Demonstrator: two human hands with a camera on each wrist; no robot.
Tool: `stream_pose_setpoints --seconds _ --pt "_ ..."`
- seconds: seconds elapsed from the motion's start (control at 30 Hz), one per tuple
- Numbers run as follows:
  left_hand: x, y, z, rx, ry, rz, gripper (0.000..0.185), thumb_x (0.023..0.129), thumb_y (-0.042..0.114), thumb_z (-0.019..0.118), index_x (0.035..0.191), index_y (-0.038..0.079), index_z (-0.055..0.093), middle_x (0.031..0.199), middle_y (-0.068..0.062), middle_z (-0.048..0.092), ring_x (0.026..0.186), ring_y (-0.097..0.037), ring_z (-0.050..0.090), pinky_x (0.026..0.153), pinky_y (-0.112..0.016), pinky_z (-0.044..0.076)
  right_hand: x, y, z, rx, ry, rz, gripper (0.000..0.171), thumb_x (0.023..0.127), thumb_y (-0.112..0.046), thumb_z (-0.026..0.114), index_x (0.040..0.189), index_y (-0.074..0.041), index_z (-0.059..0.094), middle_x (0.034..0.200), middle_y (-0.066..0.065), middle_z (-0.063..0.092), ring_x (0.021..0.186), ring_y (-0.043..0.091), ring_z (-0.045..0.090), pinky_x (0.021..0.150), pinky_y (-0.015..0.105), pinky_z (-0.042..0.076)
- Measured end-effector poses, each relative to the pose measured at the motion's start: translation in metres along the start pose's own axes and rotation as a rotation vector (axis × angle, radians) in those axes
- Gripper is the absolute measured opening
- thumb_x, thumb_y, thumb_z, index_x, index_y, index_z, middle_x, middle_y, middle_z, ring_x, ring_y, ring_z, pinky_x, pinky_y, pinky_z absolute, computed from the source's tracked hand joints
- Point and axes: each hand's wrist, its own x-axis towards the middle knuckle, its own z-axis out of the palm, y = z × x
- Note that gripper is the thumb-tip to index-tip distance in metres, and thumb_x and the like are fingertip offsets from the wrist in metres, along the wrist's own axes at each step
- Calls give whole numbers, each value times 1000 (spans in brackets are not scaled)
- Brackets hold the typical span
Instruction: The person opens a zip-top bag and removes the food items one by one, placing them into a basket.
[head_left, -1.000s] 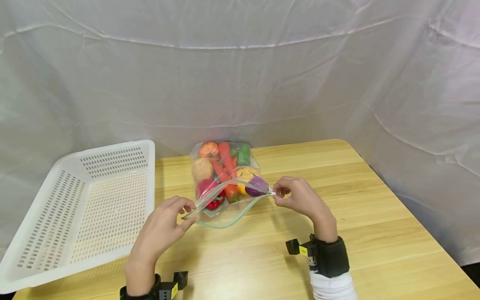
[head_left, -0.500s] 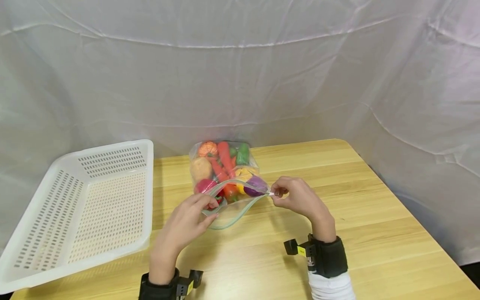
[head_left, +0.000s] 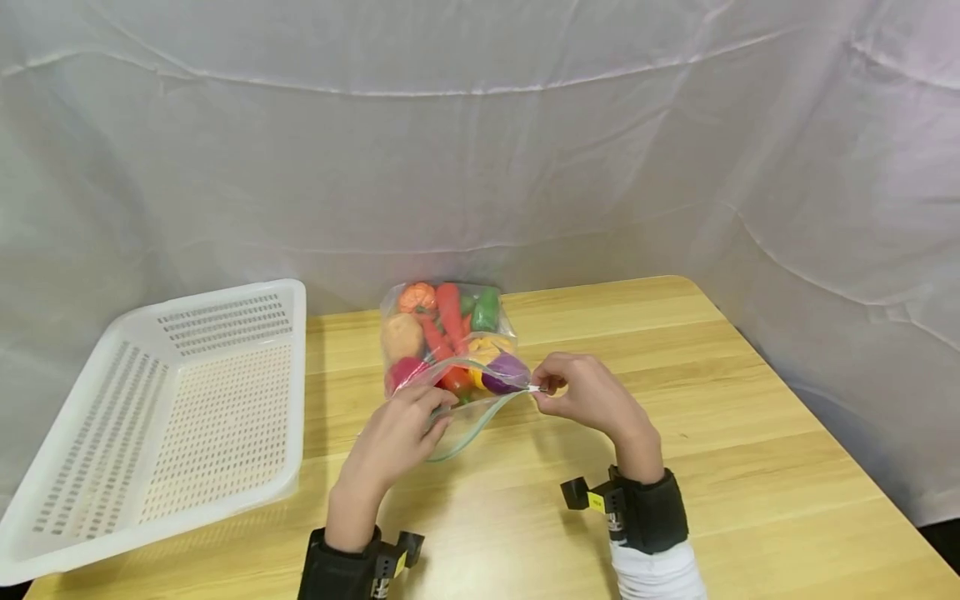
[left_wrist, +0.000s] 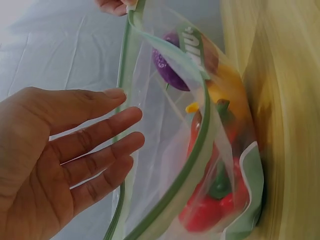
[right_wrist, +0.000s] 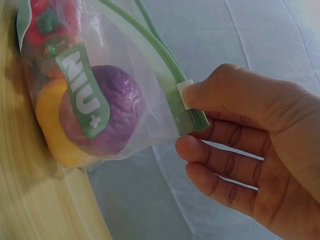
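A clear zip bag [head_left: 491, 410] with a green rim lies at the back middle of the table, its mouth gaping toward me. Inside are several vegetables: a purple round one [head_left: 506, 373], a yellow one [right_wrist: 49, 107], a red bell pepper [left_wrist: 215, 207], a brown potato-like one [head_left: 402, 337] and a green one [head_left: 486, 309]. My right hand [head_left: 596, 400] pinches the white slider [right_wrist: 184, 94] at the bag's right corner between thumb and forefinger. My left hand [head_left: 397, 437] is at the mouth's left side, fingers extended by the rim in the left wrist view; whether they touch it I cannot tell.
A white perforated plastic basket [head_left: 296, 392] stands at the left of the wooden table [head_left: 720, 433]. Grey-white cloth [head_left: 480, 167] hangs behind the table and along its right side.
My left hand has moved right along the bag's mouth, away from the left corner where its fingers were. The right hand keeps its pinch on the slider, shifting slightly left.
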Motion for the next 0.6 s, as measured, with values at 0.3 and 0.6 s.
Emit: stream_pose_setpoints --seconds 0.3,0.6 --pt "12 3 12 0 -26 26 32 80 13 73 110 5 66 103 -8 69 96 -21 65 84 -36 53 0 1 2 -9 14 -21 8 75 -8 69 82 -7 67 76 0 64 69 14 58 65 32 53" --pt "34 7 18 23 -119 68 35 86 16 66 117 0 63 116 -11 63 114 -26 56 100 -38 44 0 1 1 -12 7 -19 8 76 -8 69 84 -8 67 77 1 64 70 16 59 66 30 52"
